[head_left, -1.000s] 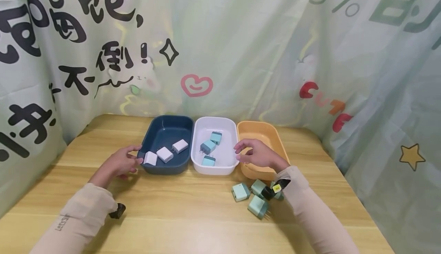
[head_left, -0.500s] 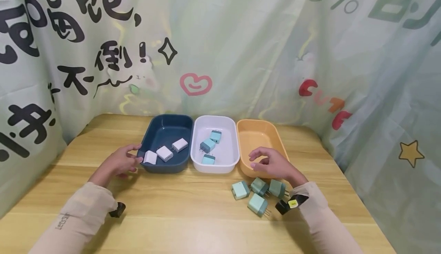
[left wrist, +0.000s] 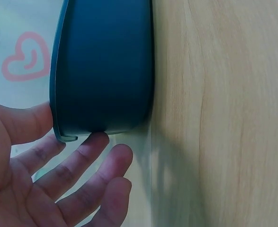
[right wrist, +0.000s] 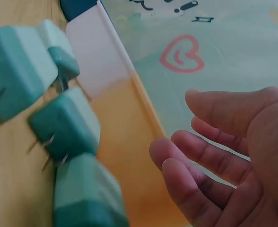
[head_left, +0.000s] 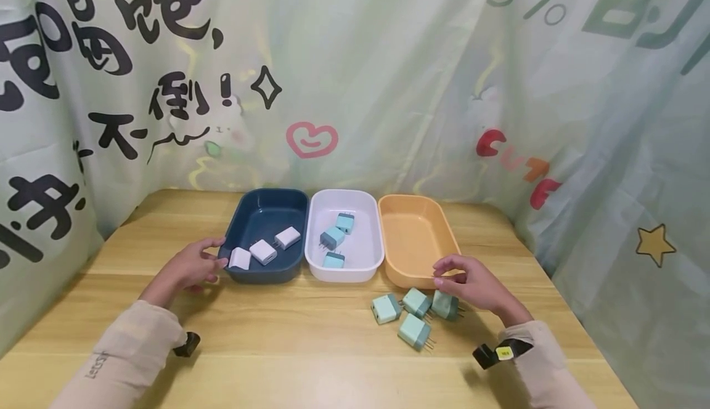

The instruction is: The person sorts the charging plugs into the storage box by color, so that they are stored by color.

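My left hand [head_left: 195, 264] touches the left side of a dark blue bin [head_left: 263, 273] with spread fingers [left wrist: 67, 175]; the thumb rests by its rim in the left wrist view. Several white charger plugs [head_left: 263, 252] lie in that bin. The white bin [head_left: 345, 273] beside it has several teal plugs [head_left: 333, 236]. My right hand [head_left: 471, 279] hovers with loosely bent fingers at the front right corner of the orange bin [head_left: 413, 230] and holds nothing. Just below it, several pale green charger plugs [head_left: 415, 330] lie on the table, prongs showing on some.
The three bins stand side by side at the back of a wooden table [head_left: 299, 360]. A printed curtain [head_left: 377, 76] hangs behind it and along both sides. Each wrist carries a small black camera [head_left: 488, 355].
My right hand has moved from over the white bin, across the orange bin, to its front right corner, uncovering the green plugs. The left hand has stayed at the blue bin.
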Demonstrator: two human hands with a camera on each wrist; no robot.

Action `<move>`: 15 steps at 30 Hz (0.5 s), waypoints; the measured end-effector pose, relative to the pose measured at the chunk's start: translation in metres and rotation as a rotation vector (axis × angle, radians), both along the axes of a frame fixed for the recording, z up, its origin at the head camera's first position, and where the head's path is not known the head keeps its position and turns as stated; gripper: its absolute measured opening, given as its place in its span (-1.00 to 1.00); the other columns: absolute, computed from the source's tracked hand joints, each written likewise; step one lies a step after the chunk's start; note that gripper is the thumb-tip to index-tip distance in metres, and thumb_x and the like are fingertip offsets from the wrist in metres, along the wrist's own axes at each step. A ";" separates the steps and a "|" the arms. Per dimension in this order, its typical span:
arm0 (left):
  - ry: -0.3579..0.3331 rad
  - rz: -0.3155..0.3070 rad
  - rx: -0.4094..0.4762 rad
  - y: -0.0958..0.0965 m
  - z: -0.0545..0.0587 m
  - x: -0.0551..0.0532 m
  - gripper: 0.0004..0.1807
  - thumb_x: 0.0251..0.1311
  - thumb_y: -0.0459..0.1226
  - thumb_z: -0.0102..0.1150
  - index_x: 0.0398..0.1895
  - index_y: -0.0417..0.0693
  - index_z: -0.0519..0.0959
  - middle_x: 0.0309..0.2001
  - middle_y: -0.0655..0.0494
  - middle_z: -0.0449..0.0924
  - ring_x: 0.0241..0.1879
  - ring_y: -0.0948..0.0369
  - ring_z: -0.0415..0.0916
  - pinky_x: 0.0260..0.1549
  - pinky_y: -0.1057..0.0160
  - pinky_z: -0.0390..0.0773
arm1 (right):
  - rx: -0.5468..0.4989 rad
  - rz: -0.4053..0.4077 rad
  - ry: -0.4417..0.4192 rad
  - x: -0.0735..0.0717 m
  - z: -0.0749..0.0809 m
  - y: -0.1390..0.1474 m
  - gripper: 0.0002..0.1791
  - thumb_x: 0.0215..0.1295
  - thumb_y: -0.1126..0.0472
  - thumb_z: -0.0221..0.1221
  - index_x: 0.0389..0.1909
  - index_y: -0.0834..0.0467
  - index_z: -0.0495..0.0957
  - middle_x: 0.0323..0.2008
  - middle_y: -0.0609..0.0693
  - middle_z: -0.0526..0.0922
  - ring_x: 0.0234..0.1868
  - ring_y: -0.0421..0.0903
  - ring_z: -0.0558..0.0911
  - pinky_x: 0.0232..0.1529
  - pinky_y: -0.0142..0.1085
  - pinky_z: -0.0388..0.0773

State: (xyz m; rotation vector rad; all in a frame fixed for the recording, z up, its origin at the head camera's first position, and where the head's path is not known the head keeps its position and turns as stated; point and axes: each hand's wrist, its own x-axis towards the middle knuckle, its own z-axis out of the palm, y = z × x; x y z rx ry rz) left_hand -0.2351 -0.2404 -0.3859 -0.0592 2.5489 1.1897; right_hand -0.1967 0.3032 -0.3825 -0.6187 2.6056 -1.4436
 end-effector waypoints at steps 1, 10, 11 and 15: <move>-0.001 0.001 -0.002 0.000 0.000 0.000 -0.26 0.37 -0.21 0.07 0.49 -0.23 0.00 0.25 -0.48 0.28 -0.16 -0.03 0.59 -0.40 0.07 0.59 | 0.001 -0.009 0.002 0.002 -0.001 0.003 -0.71 0.27 0.31 0.25 -0.04 0.36 0.51 -0.13 0.23 0.57 -0.23 0.07 0.65 -0.28 -0.27 0.62; -0.011 0.000 0.004 0.001 0.000 -0.001 -0.26 0.38 -0.20 0.07 0.50 -0.20 0.00 0.25 -0.48 0.27 -0.13 -0.08 0.58 -0.40 0.06 0.59 | -0.010 -0.067 -0.004 0.018 -0.009 0.023 -0.72 0.24 0.35 0.27 -0.08 0.40 0.50 -0.23 0.16 0.54 -0.35 -0.07 0.63 -0.37 -0.28 0.62; -0.013 0.002 0.000 0.000 0.000 -0.001 -0.26 0.38 -0.20 0.07 0.50 -0.20 -0.01 0.25 -0.48 0.27 -0.13 -0.08 0.58 -0.40 0.06 0.59 | -0.014 -0.062 -0.021 0.019 -0.009 0.024 -0.70 0.24 0.36 0.26 -0.07 0.41 0.49 -0.22 0.18 0.53 -0.36 -0.07 0.64 -0.36 -0.27 0.63; -0.025 0.007 -0.012 0.000 0.000 -0.002 -0.25 0.37 -0.20 0.08 0.51 -0.19 -0.01 0.25 -0.47 0.27 -0.13 -0.08 0.58 -0.40 0.07 0.59 | 0.026 -0.069 -0.040 0.022 -0.014 0.029 -0.67 0.24 0.34 0.28 -0.04 0.41 0.48 -0.15 0.20 0.54 -0.22 -0.01 0.61 -0.27 -0.28 0.61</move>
